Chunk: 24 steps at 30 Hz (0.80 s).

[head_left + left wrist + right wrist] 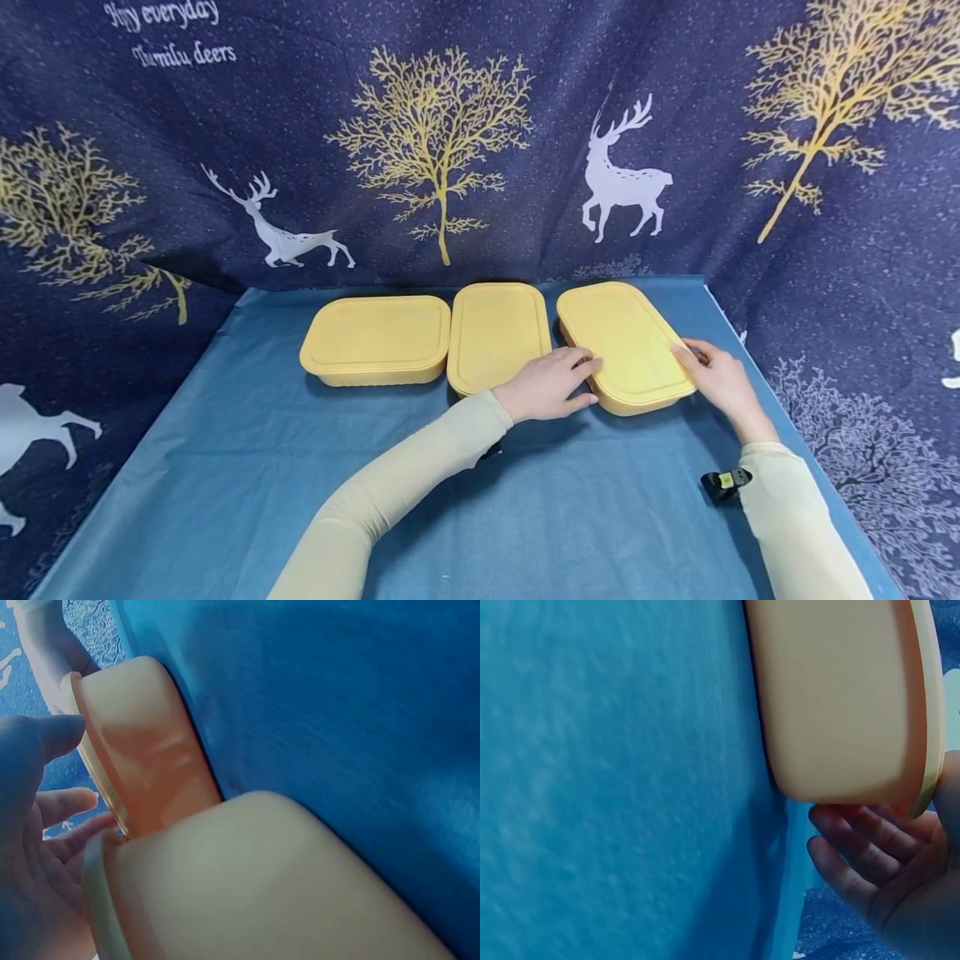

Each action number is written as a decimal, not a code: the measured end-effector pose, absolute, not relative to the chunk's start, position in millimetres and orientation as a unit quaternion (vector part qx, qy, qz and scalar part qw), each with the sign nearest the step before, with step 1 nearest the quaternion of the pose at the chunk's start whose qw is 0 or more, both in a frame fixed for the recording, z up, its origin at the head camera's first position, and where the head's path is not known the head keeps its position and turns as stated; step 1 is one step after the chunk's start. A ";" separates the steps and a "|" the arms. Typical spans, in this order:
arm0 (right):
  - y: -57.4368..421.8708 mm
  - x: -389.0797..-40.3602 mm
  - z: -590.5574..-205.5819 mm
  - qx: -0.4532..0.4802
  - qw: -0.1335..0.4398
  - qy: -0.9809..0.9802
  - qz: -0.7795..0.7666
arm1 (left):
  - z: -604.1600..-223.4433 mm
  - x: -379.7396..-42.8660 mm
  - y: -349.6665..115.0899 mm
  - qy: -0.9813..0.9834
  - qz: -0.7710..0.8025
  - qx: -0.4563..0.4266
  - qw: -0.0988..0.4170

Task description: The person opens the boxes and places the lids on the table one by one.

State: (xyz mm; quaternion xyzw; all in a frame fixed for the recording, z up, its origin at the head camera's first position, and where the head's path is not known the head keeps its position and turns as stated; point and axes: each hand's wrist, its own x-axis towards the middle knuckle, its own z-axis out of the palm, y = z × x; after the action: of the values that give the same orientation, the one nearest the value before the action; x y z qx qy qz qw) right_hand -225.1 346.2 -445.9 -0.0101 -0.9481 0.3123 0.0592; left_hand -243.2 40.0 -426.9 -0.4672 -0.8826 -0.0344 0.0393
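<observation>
The rightmost yellow box (626, 342) lies between both hands (550, 385) (722, 382).

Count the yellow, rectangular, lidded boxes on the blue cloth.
3, in a row across the back of the blue cloth: left box, lying crosswise; middle box, lengthwise; right box, angled, between the left hand and right hand. No others show.

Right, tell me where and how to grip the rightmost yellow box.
Likely best: pinch the rightmost box by both long sides, under the jutting lid rim. Come from the right and from the left at the near end, where its slant widens the gap to the middle box.
</observation>
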 end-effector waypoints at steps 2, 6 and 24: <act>344.4 -222.5 -447.2 -0.016 0.061 -0.946 0.319 | -425.6 -245.8 38.5 -0.884 -0.043 -0.464 0.036; 341.1 -217.3 -448.7 -0.025 0.058 -0.941 0.334 | -421.1 -254.8 36.7 -0.889 -0.052 -0.453 0.036; 333.5 -204.8 -451.2 -0.043 0.048 -0.935 0.348 | -420.7 -283.0 42.3 -0.904 -0.050 -0.424 -0.017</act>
State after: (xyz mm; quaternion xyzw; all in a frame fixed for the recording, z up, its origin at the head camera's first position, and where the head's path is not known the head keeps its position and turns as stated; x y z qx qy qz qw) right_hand -204.8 333.5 -451.2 -0.0429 -0.9354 0.3476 0.0481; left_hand -283.0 42.3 -420.7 -0.4236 -0.9043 -0.0505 -0.0168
